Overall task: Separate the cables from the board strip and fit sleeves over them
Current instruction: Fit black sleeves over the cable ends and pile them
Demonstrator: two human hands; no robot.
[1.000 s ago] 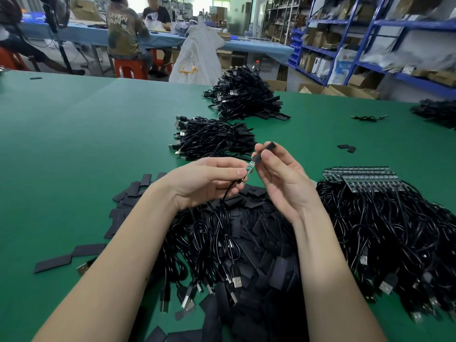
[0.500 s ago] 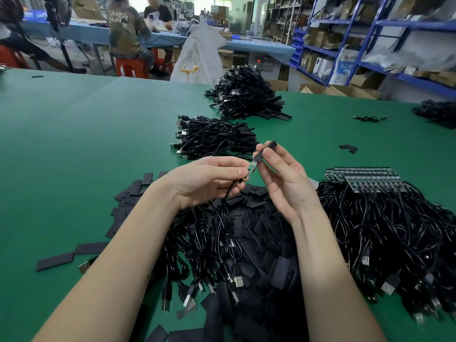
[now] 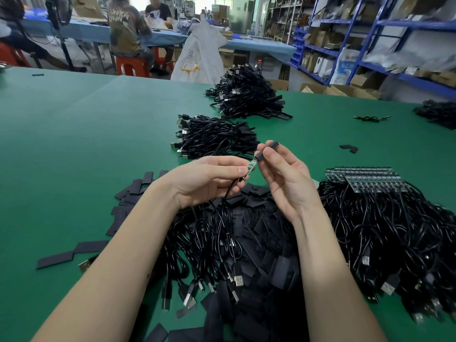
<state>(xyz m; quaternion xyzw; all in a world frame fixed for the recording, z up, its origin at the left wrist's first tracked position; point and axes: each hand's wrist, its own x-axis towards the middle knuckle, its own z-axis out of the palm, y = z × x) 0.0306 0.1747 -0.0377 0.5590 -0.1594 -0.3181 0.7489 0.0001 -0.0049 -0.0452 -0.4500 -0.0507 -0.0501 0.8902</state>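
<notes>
My left hand [image 3: 207, 180] pinches a black cable [image 3: 228, 193] just behind its small green board end [image 3: 251, 167]. My right hand [image 3: 283, 178] pinches a black sleeve [image 3: 267, 148], whose lower mouth meets the tip of that board. Below both hands lies a heap of loose cables with USB plugs [image 3: 222, 255] mixed with flat black sleeves [image 3: 266, 243]. To the right, board strips [image 3: 365, 177] lie on top of a large pile of cables still attached [image 3: 394, 230].
Two piles of sleeved cables [image 3: 214, 137] [image 3: 246, 95] lie further back on the green table [image 3: 74, 144]. Stray sleeves [image 3: 349, 148] and one cable [image 3: 370, 118] sit at right. People sit at a blue table behind; blue shelves stand at right.
The sleeve's mouth has come down onto the tip of the green board. Both hands stay in nearly the same place.
</notes>
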